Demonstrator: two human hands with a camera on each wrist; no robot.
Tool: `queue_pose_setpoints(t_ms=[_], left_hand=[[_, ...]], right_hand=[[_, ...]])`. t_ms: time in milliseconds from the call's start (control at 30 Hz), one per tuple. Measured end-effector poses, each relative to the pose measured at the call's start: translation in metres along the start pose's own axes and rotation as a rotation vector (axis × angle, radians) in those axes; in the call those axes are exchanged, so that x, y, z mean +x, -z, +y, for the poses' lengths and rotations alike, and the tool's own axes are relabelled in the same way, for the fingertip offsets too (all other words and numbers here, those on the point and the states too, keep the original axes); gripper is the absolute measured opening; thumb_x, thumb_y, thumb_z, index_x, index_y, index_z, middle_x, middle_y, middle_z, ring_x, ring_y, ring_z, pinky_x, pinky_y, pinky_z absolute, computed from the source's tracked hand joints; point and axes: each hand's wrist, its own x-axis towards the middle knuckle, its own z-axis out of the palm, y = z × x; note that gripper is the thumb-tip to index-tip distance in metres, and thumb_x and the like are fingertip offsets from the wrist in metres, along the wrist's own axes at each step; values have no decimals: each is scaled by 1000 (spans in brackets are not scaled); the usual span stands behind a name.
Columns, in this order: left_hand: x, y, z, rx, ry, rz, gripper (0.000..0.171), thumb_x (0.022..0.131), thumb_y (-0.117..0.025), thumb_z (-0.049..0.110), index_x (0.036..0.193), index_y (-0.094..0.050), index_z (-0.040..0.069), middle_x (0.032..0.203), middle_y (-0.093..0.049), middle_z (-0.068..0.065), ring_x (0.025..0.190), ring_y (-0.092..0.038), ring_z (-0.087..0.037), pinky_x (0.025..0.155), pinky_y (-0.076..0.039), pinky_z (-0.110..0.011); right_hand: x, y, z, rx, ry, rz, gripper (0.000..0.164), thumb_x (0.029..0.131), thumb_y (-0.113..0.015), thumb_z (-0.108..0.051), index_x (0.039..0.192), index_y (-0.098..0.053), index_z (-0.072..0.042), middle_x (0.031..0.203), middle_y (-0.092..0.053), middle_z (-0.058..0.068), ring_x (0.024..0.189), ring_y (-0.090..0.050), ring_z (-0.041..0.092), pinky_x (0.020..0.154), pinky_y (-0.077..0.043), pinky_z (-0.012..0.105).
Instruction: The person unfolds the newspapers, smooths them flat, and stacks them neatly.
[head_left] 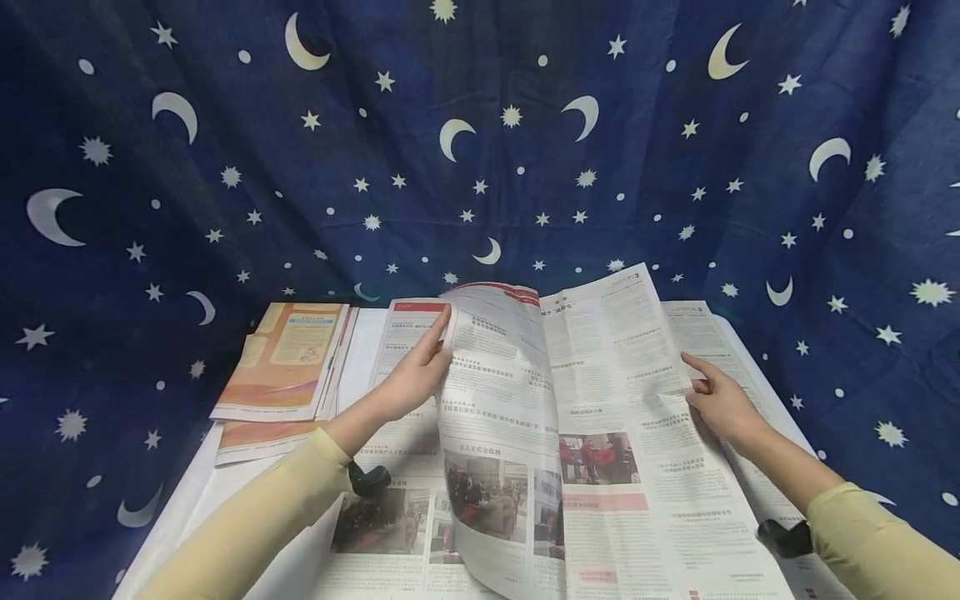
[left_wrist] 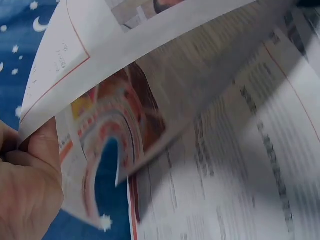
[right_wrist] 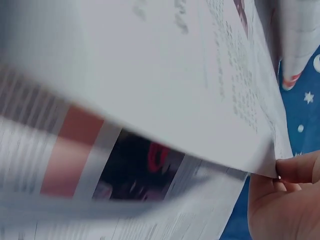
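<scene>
An open newspaper (head_left: 622,375) is raised in front of me, its pages curving up on both sides of a middle fold. My left hand (head_left: 412,375) pinches the left page's edge between thumb and fingers; the left wrist view shows the hand (left_wrist: 30,185) at a corner of the sheet. At the opposite side, my right hand (head_left: 727,408) grips the right page's edge, and in the right wrist view thumb and finger of that hand (right_wrist: 290,200) pinch the paper. More newspaper pages (head_left: 408,442) lie flat underneath, partly hidden by the raised ones.
Orange-and-cream booklets (head_left: 288,367) are stacked at the table's left. The white table (head_left: 202,492) shows beside them. A dark blue curtain (head_left: 480,167) with moons and stars hangs close behind. Black bands (head_left: 367,481) sit around both wrists.
</scene>
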Motion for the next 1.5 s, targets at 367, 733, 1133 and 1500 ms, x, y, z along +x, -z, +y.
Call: queue_pose_setpoints(t_ms=[367, 733, 1133, 1500], left_hand=[[-33, 50, -9, -17, 89, 87, 66, 113, -34, 23, 165, 4, 34, 169, -19, -11, 147, -37, -32, 113, -39, -48], [-67, 90, -41, 43, 175, 152, 66, 112, -33, 15, 165, 6, 19, 171, -1, -14, 154, -15, -38, 122, -17, -51], [-76, 93, -75, 157, 374, 141, 69, 111, -36, 18, 166, 6, 19, 169, -4, -24, 150, -24, -45, 121, -17, -58], [-67, 85, -86, 219, 458, 149, 69, 109, -39, 17, 166, 0, 13, 166, -19, -26, 145, -35, -44, 120, -23, -59]], right_hand=[[0, 31, 24, -109, 39, 46, 66, 100, -46, 3, 161, -18, 4, 99, -54, 20, 73, -51, 13, 53, -43, 25], [-4, 64, 53, -250, -4, 128, 64, 98, -43, 5, 157, -17, 11, 124, -43, 46, 103, -49, 53, 81, -47, 67], [1, 77, 75, -320, -46, 125, 65, 95, -40, 5, 155, -15, 14, 128, -37, 52, 100, -52, 57, 78, -48, 68], [11, 78, 100, -365, -64, 101, 68, 89, -42, 8, 152, -16, 18, 122, -43, 49, 93, -53, 51, 77, -47, 62]])
